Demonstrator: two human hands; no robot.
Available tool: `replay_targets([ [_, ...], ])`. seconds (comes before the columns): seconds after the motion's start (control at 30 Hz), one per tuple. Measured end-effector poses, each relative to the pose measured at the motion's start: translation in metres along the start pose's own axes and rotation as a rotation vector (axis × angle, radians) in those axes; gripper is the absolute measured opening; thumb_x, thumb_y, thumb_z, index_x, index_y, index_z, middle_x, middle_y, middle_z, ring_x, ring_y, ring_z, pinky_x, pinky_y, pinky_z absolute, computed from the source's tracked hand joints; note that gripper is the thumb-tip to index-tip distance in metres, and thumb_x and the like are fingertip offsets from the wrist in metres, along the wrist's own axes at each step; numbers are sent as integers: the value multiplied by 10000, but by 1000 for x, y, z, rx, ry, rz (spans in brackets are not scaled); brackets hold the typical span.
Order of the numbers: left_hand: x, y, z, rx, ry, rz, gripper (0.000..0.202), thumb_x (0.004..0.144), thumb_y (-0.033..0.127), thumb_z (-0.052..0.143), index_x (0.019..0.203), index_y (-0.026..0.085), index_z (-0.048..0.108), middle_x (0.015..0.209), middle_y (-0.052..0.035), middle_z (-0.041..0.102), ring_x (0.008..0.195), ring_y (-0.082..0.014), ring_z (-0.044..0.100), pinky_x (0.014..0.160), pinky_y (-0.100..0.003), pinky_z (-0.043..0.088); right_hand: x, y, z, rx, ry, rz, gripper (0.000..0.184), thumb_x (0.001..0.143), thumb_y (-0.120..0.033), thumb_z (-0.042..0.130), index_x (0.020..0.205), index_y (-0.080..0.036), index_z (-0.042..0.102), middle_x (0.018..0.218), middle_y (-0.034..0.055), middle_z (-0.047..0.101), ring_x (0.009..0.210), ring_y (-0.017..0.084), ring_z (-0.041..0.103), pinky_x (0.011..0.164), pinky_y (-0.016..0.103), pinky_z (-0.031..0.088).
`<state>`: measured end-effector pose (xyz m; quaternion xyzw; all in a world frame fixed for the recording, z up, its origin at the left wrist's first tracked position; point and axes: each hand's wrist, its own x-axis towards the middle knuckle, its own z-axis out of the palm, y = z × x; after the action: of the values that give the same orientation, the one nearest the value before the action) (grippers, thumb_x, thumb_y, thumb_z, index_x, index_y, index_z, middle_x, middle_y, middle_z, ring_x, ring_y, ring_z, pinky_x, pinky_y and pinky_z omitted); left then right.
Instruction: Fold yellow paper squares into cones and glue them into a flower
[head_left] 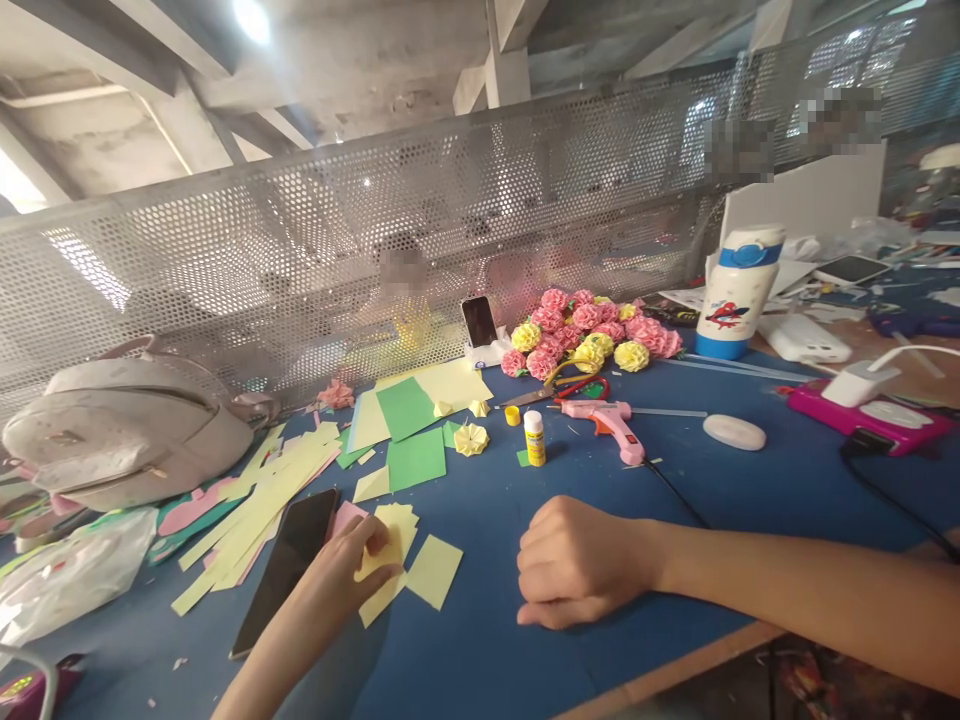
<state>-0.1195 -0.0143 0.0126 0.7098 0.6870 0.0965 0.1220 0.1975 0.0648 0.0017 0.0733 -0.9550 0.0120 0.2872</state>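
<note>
My left hand point(358, 568) reaches over a small stack of pale yellow paper squares point(391, 540), its thumb and forefinger apart above them; whether the fingertips touch the paper I cannot tell. A single yellow square point(435, 572) lies just right of that stack. A dark phone point(289, 565) lies flat beside my left wrist. On the blue tabletop rests my right hand point(562, 565), curled into a fist with nothing showing in it. Beyond the hands are a folded yellow paper flower point(471, 440), an uncapped glue stick point(534, 440) with its yellow cap point(512, 415), and a pink glue gun point(607, 420).
Green sheets point(416, 458) and yellow paper strips point(259, 505) lie left of centre. Pink and yellow paper flowers point(585, 330) are heaped behind scissors point(536, 395). A backpack point(127, 420), a bottle point(739, 295), a magenta power strip point(870, 415) and a perforated metal screen point(300, 270) surround the workspace.
</note>
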Motion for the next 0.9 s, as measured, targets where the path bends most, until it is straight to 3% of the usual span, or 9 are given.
replay_targets([
  [0.47,6,4,-7,-41,-13,-15,193,779,411,595,794,224,553,783,-17,634,669,-199,549,588,-263,361,0,-1,0,5,-2,-3,442,1012,-358,427,603,-195,465,552,-37,469,513,124,397,495,277,260],
  [0.77,14,21,-11,-88,80,45,397,874,540,522,653,210,533,622,-1,532,597,-181,498,553,-259,345,0,-2,2,-3,-66,9,421,1004,-361,457,617,-197,483,569,-29,500,534,123,442,506,280,263],
  [0.83,18,23,-12,-115,111,70,408,885,552,513,668,212,568,677,-18,570,632,-193,533,578,-272,386,0,-2,0,-7,-81,15,422,1004,-358,461,615,-197,486,569,-27,507,534,122,450,506,279,264],
  [0.9,22,21,-13,-154,147,94,371,865,562,544,748,221,635,918,-69,652,791,-238,603,645,-303,450,1,-2,-1,-10,-97,22,417,1000,-356,474,615,-197,491,570,-26,514,536,121,457,508,278,267],
])
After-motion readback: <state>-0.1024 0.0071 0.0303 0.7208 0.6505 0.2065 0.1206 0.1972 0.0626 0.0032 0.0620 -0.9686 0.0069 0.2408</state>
